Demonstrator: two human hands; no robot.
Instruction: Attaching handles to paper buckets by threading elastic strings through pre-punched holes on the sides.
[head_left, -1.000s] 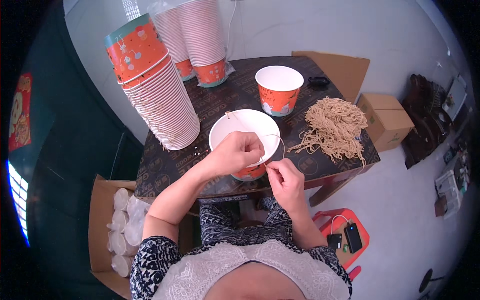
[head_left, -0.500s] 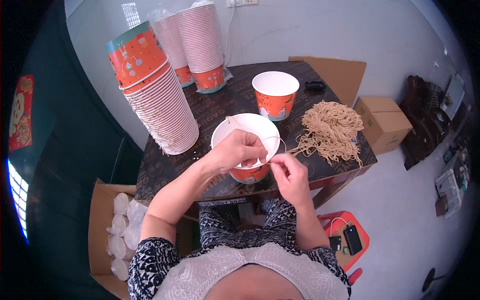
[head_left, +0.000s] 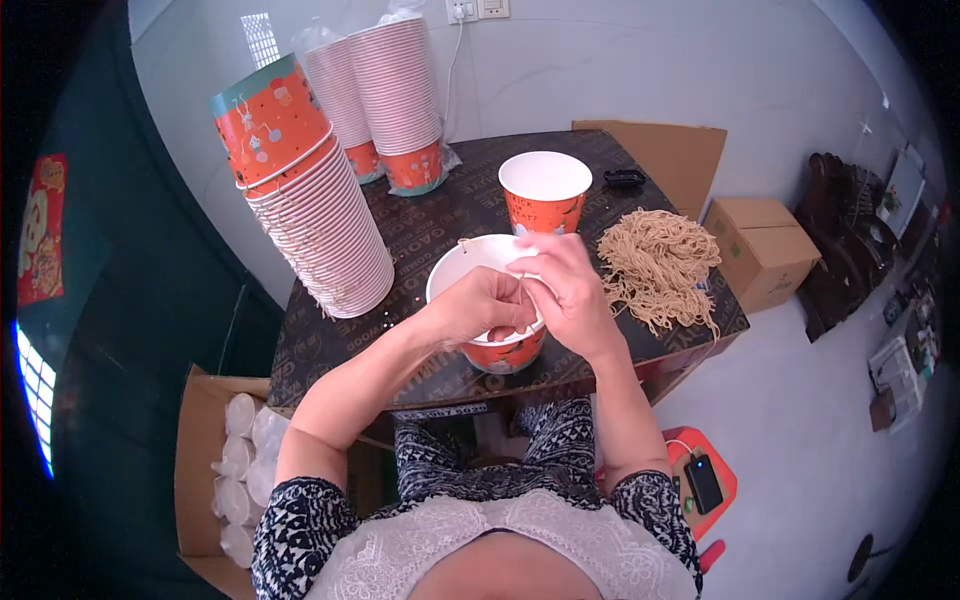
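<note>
While both hands' fingers pinch noodle strands over bowl [head_left: 470,262] | noodle pile [head_left: 660,262] right | cup stack [head_left: 315,225] left

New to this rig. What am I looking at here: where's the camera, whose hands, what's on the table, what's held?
No machine: a fisheye camera on a person's head looks down, so edges bend. Left hand and right hand meet over an orange paper cup on a dark table, pinching something thin at its rim, too small to tell. A second cup stands behind, a noodle pile to the right, stacked cups to the left. A box of lids sits on the floor.
</note>
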